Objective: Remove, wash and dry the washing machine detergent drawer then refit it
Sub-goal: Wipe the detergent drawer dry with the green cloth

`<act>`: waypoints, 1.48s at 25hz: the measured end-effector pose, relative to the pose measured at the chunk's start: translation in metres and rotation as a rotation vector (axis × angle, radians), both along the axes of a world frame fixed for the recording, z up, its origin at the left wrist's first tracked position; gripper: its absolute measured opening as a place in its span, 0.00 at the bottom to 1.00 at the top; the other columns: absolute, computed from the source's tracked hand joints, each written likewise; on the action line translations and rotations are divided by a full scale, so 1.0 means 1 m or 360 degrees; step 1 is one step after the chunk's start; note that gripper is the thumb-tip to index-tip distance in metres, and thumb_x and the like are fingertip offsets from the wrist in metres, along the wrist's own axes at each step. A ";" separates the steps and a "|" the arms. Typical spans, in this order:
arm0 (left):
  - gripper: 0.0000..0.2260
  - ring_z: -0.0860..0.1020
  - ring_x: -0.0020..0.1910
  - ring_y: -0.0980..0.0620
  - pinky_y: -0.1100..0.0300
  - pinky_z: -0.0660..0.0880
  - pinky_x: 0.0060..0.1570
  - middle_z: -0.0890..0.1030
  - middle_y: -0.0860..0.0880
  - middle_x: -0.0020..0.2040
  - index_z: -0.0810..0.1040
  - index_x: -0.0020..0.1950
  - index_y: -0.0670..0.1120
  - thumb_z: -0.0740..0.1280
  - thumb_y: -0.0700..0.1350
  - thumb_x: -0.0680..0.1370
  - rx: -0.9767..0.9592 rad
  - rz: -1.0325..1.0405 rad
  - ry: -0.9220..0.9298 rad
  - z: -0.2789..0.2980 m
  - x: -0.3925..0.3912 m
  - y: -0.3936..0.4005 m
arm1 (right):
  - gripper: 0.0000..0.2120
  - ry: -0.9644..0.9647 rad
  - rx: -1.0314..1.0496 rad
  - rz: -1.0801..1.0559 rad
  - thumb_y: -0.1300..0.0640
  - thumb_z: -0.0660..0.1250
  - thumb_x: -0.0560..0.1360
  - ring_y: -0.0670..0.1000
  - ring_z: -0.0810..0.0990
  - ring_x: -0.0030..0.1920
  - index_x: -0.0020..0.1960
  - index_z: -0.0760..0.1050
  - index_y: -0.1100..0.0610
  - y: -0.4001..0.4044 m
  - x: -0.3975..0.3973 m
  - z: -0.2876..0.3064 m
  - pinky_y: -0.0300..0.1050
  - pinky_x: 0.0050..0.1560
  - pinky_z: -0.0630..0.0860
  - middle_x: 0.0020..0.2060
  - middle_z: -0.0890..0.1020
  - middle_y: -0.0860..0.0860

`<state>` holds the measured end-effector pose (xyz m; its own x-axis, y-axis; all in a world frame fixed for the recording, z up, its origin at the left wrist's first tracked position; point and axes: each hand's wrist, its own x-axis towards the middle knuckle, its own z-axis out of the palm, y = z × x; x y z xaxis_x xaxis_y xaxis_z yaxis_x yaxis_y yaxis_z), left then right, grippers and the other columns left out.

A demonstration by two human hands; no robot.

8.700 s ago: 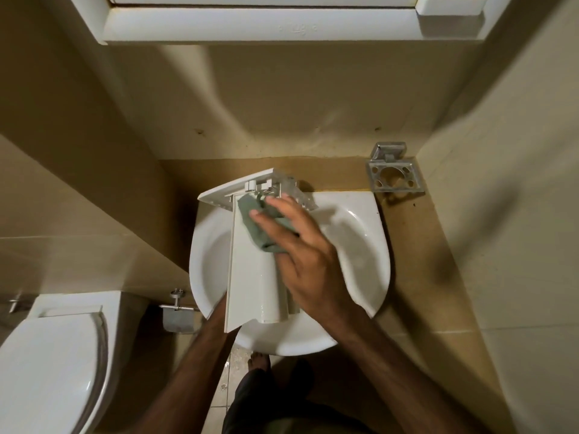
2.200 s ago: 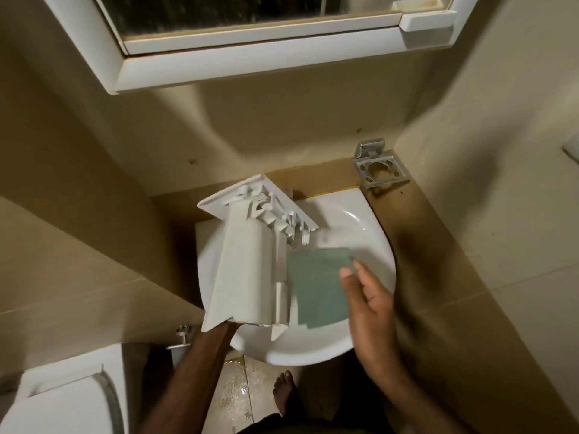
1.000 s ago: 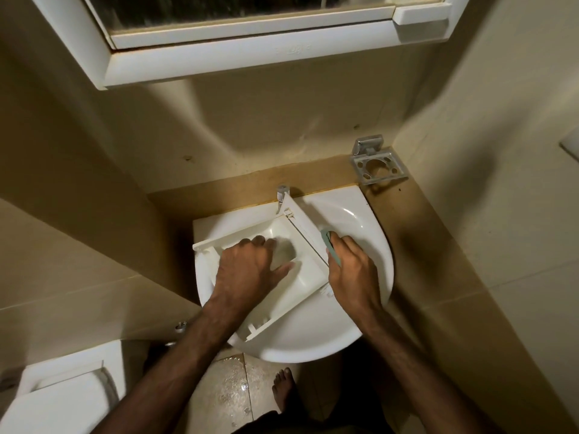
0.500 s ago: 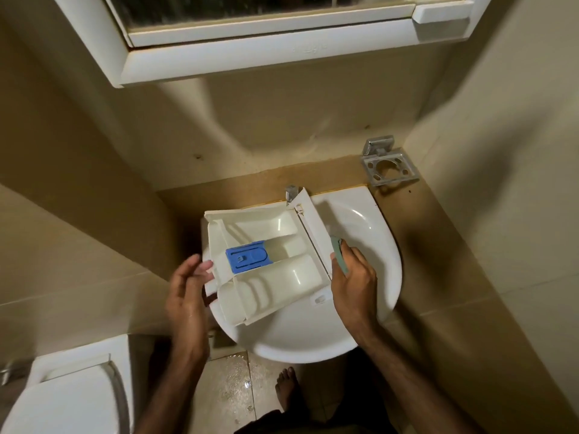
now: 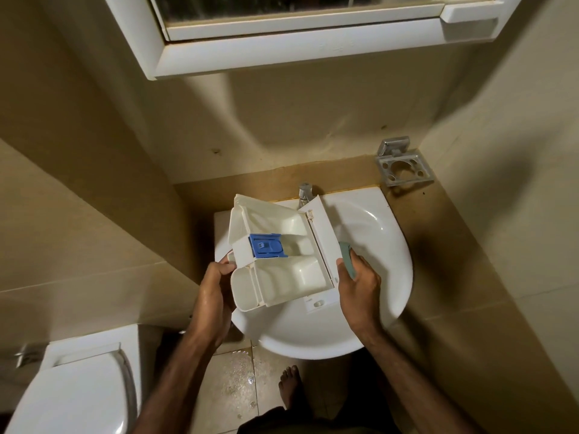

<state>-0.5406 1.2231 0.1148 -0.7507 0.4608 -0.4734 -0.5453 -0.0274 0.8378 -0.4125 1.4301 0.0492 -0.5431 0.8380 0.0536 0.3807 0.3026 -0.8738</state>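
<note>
Both hands point(image 5: 358, 285) gripping drawer point(image 5: 282, 255), compartments up, front panel rightward

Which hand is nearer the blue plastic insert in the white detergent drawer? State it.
Left. The left hand grips the drawer's end just below the blue plastic insert; the right hand holds the far front panel.

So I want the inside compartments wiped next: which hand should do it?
The right hand: it already has the green cloth, beside the drawer. The left hand has the drawer's far end and can steady it over the sink.

One drawer point(image 5: 282, 255), one cloth point(image 5: 347, 260), two hands, perhaps three compartments.
</note>
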 end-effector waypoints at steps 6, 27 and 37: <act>0.28 0.83 0.58 0.41 0.41 0.80 0.55 0.85 0.46 0.63 0.80 0.67 0.58 0.63 0.38 0.71 -0.0025 -0.0304 0.0241 0.011 0.001 -0.001 | 0.14 -0.0017 -0.0040 0.0008 0.57 0.66 0.83 0.52 0.84 0.51 0.67 0.80 0.59 0.001 0.001 -0.001 0.54 0.57 0.82 0.50 0.85 0.51; 0.17 0.86 0.53 0.51 0.56 0.80 0.48 0.88 0.54 0.52 0.84 0.60 0.54 0.74 0.35 0.77 -0.0483 0.0025 0.0379 -0.005 0.008 -0.004 | 0.15 0.0390 -0.0216 -0.0400 0.54 0.62 0.86 0.35 0.78 0.61 0.71 0.78 0.50 0.033 -0.007 0.059 0.51 0.64 0.81 0.57 0.79 0.30; 0.19 0.86 0.46 0.52 0.54 0.82 0.43 0.88 0.58 0.48 0.84 0.61 0.57 0.71 0.35 0.77 -0.0691 -0.0052 0.0713 0.016 0.016 -0.001 | 0.25 -0.0141 0.0700 0.0845 0.51 0.71 0.79 0.54 0.75 0.66 0.74 0.74 0.57 0.022 -0.049 0.012 0.53 0.65 0.78 0.66 0.78 0.52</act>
<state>-0.5246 1.2218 0.1309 -0.9084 0.3230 -0.2654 -0.1333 0.3778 0.9162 -0.4617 1.4523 0.0607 -0.8915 0.3683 0.2638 0.1473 0.7864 -0.5999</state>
